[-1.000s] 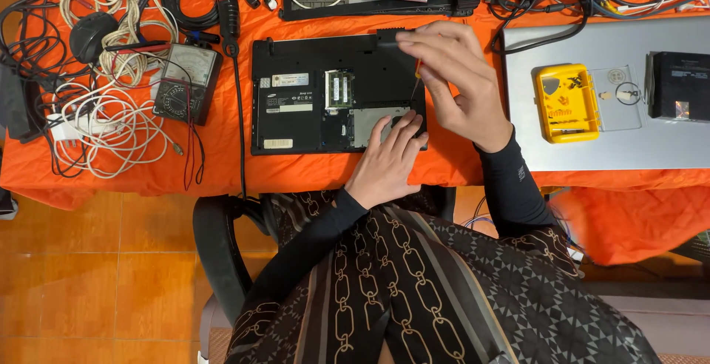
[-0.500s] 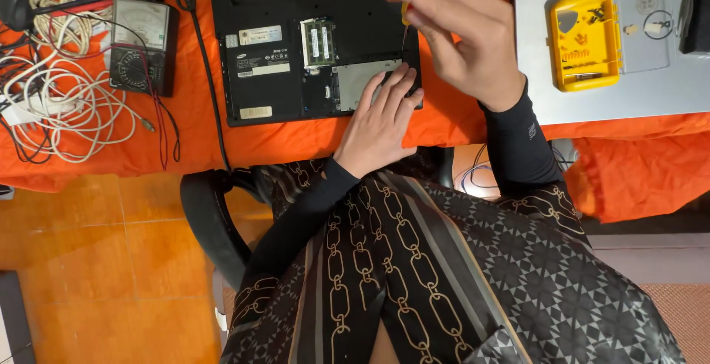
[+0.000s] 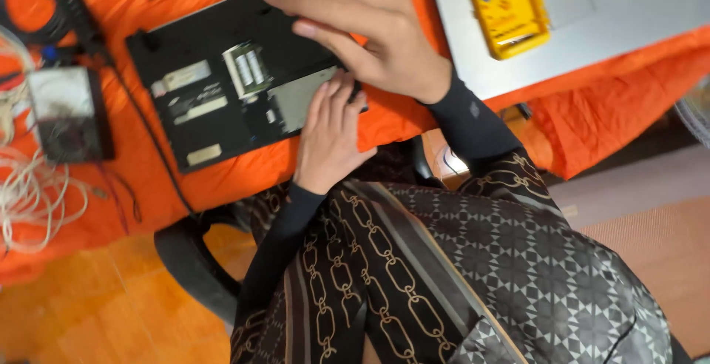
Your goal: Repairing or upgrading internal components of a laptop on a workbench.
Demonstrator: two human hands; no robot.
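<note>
The black laptop [image 3: 222,90] lies upside down on the orange cloth [image 3: 244,175], its base panel off and its memory slot and drive bay exposed. It sits near the front edge of the cloth-covered table, directly ahead of the seated person.

**Hand state.** The left hand [image 3: 329,138] lies flat, fingers together, pressed on the laptop's near right corner beside the grey drive bay [image 3: 296,98]. The right hand [image 3: 362,27] hovers above the same corner with fingers loosely curled; whether it pinches a tool or screw cannot be told from this view.

**Doing the step well.** Judged from the pose, the work is at the right edge of the chassis.
- Keep the left palm bearing straight down so the laptop does not slide on the cloth.
- Keep fingertips off the exposed memory modules [image 3: 250,68].
- Bring the right hand in vertically, not at a slant.

**Edges and open room.**
- Right: a silver laptop [image 3: 592,35] carrying a yellow case [image 3: 509,7] lies just beside the working hand; sideways room is small.
- Left: an analogue meter [image 3: 63,112] and white cables [image 3: 33,194] lie near; a black lead [image 3: 159,164] runs along the chassis side.
- Near side: only a narrow strip of cloth separates the laptop from the table edge, so it should not be pulled toward the body.
</note>
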